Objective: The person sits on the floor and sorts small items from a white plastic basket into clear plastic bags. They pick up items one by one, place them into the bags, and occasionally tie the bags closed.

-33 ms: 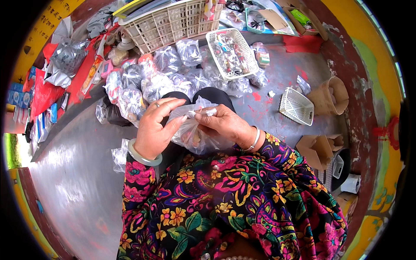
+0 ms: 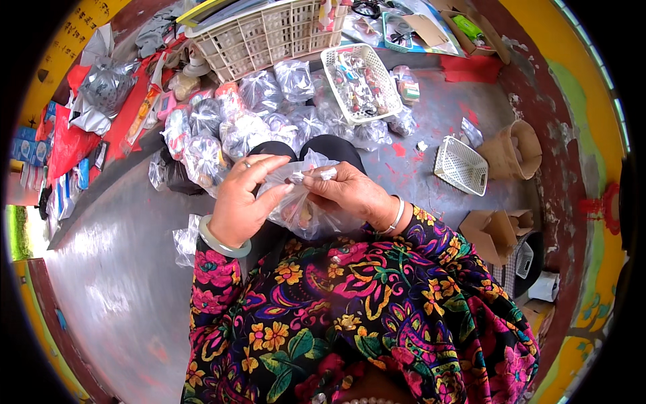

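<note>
A clear plastic bag [image 2: 296, 212] rests at my lap, between my two hands. Something brownish shows faintly through its film, too blurred to name. With thumb and fingers, my right hand [image 2: 346, 192] pinches the twisted white neck of the bag [image 2: 328, 174]. My left hand [image 2: 243, 192] is curved round the bag's left side, its thumb reaching toward the twist and its fingers bent over the film. The bag's lower part lies partly behind my right hand.
Several tied plastic bags [image 2: 205, 158] crowd the floor beyond my knees. Above them stand a white basket of small items [image 2: 328, 60] and a large cream crate [image 2: 269, 42]. To the right are a smaller white basket [image 2: 461, 166], a brown bucket [image 2: 494, 151] and a cardboard box [image 2: 488, 236].
My left hand has edged very slightly to the right. My right hand keeps its pinch on the bag's neck.
</note>
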Demonstrator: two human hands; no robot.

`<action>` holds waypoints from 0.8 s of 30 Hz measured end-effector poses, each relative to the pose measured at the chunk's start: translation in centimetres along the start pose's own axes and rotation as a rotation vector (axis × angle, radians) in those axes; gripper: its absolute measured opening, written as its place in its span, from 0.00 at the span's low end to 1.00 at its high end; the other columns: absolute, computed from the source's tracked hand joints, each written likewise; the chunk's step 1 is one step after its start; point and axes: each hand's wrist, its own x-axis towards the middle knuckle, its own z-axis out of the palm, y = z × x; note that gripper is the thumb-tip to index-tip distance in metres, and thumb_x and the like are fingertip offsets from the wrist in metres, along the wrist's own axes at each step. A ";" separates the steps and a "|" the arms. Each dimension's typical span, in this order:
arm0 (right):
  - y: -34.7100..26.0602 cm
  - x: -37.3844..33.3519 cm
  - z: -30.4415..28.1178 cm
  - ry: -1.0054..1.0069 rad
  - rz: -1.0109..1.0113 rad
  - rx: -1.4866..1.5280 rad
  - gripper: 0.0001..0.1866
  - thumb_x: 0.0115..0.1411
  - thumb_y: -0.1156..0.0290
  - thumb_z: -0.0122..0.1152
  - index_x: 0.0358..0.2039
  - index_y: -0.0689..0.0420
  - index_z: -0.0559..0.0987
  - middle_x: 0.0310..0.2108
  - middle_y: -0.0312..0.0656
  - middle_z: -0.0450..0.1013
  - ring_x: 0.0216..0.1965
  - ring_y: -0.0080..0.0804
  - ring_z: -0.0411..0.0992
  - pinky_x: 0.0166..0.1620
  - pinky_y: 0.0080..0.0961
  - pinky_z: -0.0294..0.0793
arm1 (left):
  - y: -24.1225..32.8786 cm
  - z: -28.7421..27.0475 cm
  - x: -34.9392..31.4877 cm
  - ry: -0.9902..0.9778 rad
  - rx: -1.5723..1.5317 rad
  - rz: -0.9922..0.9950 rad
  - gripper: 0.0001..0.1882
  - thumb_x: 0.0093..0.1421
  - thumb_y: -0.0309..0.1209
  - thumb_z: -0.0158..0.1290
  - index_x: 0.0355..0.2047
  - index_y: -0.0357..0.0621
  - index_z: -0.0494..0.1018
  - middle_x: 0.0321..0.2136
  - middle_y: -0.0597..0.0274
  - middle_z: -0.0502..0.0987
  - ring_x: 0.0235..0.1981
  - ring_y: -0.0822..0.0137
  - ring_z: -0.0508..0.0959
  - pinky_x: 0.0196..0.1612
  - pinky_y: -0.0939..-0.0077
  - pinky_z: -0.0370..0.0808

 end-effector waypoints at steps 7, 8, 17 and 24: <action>-0.2 0.1 -0.7 -0.046 0.012 0.010 0.21 0.57 0.56 0.49 0.17 0.59 0.73 0.12 0.31 0.63 0.13 0.16 0.57 0.17 0.14 0.54 | -0.2 1.5 0.1 0.111 0.110 0.273 0.07 0.43 0.19 0.53 0.25 0.41 0.73 0.24 0.62 0.72 0.28 0.63 0.70 0.30 0.74 0.68; -0.2 0.1 -0.7 -0.057 0.001 0.031 0.21 0.57 0.56 0.49 0.17 0.59 0.73 0.12 0.31 0.64 0.13 0.16 0.58 0.17 0.14 0.55 | -0.1 1.3 0.1 0.109 0.113 0.303 0.08 0.43 0.19 0.53 0.27 0.41 0.73 0.25 0.62 0.72 0.28 0.63 0.70 0.30 0.74 0.68; -0.6 0.0 -1.1 -0.056 -0.049 0.212 0.07 0.53 0.72 0.56 0.27 0.62 0.77 0.20 0.37 0.72 0.13 0.16 0.59 0.15 0.10 0.54 | -0.5 2.2 -0.9 -0.174 -0.426 -0.167 0.18 0.48 0.23 0.52 0.42 0.41 0.67 0.33 0.66 0.72 0.23 0.85 0.65 0.24 0.87 0.63; -2.4 -0.8 -0.9 -0.148 -0.141 -0.161 0.05 0.51 0.74 0.56 0.24 0.62 0.78 0.19 0.35 0.71 0.17 0.18 0.63 0.22 0.14 0.61 | -2.0 2.8 -0.3 -0.108 0.020 0.225 0.13 0.43 0.23 0.52 0.33 0.39 0.69 0.31 0.58 0.71 0.33 0.58 0.70 0.37 0.71 0.66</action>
